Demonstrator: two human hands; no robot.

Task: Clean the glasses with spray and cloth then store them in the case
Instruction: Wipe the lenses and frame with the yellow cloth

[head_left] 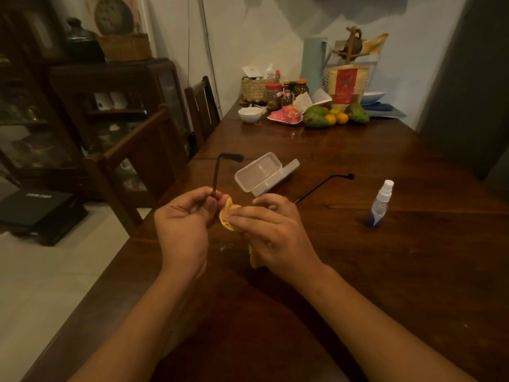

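I hold the glasses (pixel 217 172) over the near middle of the wooden table (pixel 385 257). My left hand (pixel 181 224) grips the frame where the left temple arm rises from my fingers. My right hand (pixel 272 230) pinches a yellow cloth (pixel 228 213) around a lens, which is hidden by the cloth and fingers. The other temple arm sticks out to the right past my right hand. A clear plastic case (pixel 261 172) lies open just beyond my hands. The small spray bottle (pixel 381 204) with a white nozzle stands upright to the right.
The far end of the table holds a white bowl (pixel 250 114), jars, a woven basket (pixel 254 89), fruit (pixel 327 117), a red packet and a pale green flask. Two wooden chairs (pixel 143 161) stand along the table's left edge, with a dark cabinet behind them.
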